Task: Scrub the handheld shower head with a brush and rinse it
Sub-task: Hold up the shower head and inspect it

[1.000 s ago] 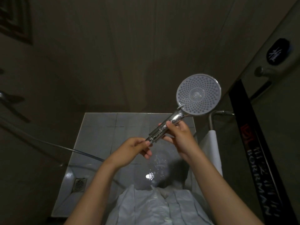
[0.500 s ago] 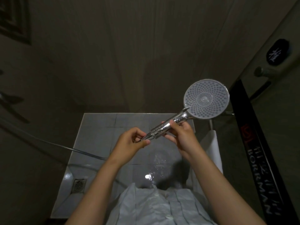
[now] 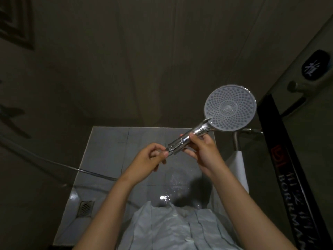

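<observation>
Standing over a wet floor [image 3: 108, 159], with a hose [image 3: 81, 170] in from the left. Holding the shower head [image 3: 230, 108] up at right, nozzle face to camera, handle slanting down-left. Gripping the handle with the right hand [image 3: 203, 152], fingers wrapped round. Pinching its bottom end with the left hand [image 3: 149, 159]. Down at near left, a drain [image 3: 86, 208].

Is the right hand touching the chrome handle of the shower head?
Touching. The head view shows the right hand with fingers curled round the shower head handle.
</observation>
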Tool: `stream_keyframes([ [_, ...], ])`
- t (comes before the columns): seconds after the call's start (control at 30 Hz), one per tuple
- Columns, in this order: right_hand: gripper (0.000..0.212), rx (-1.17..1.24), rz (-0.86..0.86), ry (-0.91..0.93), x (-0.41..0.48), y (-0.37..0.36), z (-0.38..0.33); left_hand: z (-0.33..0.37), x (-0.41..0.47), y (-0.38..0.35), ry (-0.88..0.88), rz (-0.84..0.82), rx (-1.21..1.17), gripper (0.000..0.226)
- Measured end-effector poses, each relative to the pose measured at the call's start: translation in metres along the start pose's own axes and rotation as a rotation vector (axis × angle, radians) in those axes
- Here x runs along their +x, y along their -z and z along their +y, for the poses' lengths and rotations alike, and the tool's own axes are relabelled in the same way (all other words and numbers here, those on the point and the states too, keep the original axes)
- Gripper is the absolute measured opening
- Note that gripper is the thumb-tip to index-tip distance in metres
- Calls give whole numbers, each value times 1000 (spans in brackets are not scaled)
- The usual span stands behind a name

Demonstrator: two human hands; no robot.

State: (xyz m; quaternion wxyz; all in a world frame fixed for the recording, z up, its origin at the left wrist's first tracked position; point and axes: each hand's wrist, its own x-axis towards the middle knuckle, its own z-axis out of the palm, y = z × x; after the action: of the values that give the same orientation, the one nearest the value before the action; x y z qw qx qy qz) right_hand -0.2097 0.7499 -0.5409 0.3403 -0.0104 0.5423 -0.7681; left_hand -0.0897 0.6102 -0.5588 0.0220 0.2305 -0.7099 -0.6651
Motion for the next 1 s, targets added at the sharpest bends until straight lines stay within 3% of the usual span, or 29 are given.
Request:
stream_keyframes([
  [0.13,13,32,14,2,5,1,0,-2,6,0,-49,79,57,25],
  [0.23,15,51,16,3,8,2,-2,-1,10,-1,-82,132,54,24],
  [0.37,15,54,34,-2,12,3,0,-2,13,1,-95,78,82,13],
  [0.57,18,13,35,7,15,4,1,-4,14,0,-12,12,80,24],
  [0.77,18,37,23,0,16,2,4,-8,16,8,-44,21,90,15],
  [0.87,16,44,28,-4,17,2,4,-11,15,9,-28,29,38,27],
  [1.0,11,47,41,-16,18,1,6,-10,15,9,-29,31,23,26],
])
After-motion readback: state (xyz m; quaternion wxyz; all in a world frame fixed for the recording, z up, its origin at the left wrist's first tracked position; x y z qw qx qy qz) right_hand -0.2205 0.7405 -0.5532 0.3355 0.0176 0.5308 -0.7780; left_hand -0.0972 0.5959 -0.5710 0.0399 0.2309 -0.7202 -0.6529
